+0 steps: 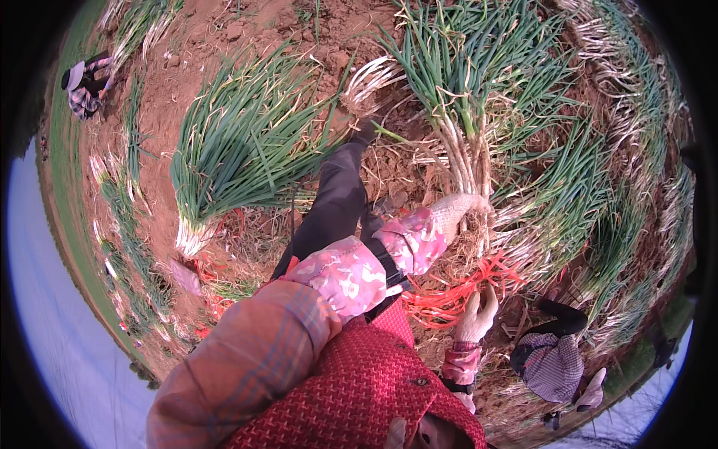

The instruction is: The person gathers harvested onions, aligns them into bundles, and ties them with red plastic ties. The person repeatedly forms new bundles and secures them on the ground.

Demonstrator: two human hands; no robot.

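My left hand (468,209), in a pale knitted glove, reaches across and grips a bunch of spring onions (460,149) low on its stems. The green leaves point up the picture and the roots hang below my hand. Nearer my body, my right hand (479,314), also gloved, has its fingers apart beside a tangle of red plastic twine (443,303). Whether the fingertips touch the twine cannot be told. Both forearms wear pink patterned sleeve covers.
A large pile of spring onions (235,146) lies to the left, beyond my leg (331,196). More onions (561,185) cover the soil at right. One person (549,359) bends low at lower right; another person (84,87) is far off at upper left.
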